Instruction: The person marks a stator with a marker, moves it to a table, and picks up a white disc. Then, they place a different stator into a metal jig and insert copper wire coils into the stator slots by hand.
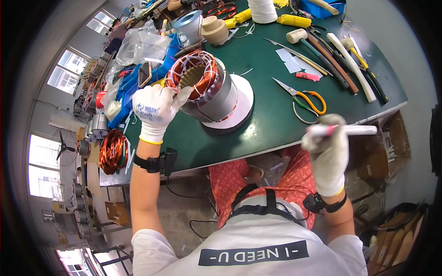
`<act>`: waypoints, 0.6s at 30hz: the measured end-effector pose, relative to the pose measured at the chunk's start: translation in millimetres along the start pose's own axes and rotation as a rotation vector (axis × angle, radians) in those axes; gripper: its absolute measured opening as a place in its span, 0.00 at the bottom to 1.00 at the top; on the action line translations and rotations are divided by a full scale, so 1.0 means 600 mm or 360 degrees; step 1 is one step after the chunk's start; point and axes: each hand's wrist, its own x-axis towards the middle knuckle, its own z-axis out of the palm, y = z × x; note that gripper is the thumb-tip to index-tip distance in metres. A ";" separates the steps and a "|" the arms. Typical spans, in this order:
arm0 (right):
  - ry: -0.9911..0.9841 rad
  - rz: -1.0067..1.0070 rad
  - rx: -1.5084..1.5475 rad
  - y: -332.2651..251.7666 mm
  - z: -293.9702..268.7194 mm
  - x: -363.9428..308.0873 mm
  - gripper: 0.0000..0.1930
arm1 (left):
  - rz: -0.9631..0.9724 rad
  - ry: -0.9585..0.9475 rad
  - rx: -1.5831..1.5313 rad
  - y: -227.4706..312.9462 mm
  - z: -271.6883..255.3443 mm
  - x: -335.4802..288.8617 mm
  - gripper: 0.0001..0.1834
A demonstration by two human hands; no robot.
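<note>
A motor stator [209,102] stands upright on a round white base [244,94], its copper windings [207,83] tied with white cord at the top. My left hand [156,105], in a white glove, grips the near left side of the stator's top rim, with the thumb reaching over the windings. Off to the right, past the table's front edge, my gloved right hand [329,156] is closed around a white stick [361,130] with a reddish part. Its exact kind is unclear, as the fingers cover its middle.
Orange-handled scissors [308,99] lie open right of the stator. Mallets [317,53], rods and a pink-red piece [307,76] lie farther back. Tape rolls [214,30], plastic bags [142,43] and a phone [144,73] are behind and left. A copper coil bundle [113,152] sits at the left edge.
</note>
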 end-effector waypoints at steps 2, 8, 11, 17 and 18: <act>-0.0478 0.0547 -0.0583 -0.003 0.031 -0.016 0.14 | -0.0029 -0.0027 0.0093 0.003 -0.013 -0.001 0.23; 0.0417 -0.0052 -0.0582 0.000 0.031 0.002 0.19 | -0.0597 -0.0129 0.0052 0.030 -0.096 -0.042 0.15; -0.0109 0.0447 -0.0739 0.023 0.033 -0.017 0.18 | -0.1305 0.0024 -0.0226 0.090 -0.155 -0.073 0.14; -0.0424 0.0402 -0.0578 0.101 0.096 -0.023 0.12 | -0.0582 -0.0518 -0.1143 0.251 -0.126 -0.022 0.19; -0.0423 0.0685 -0.0487 0.089 0.098 -0.022 0.12 | -0.0593 -0.0504 -0.1139 0.261 -0.120 -0.038 0.19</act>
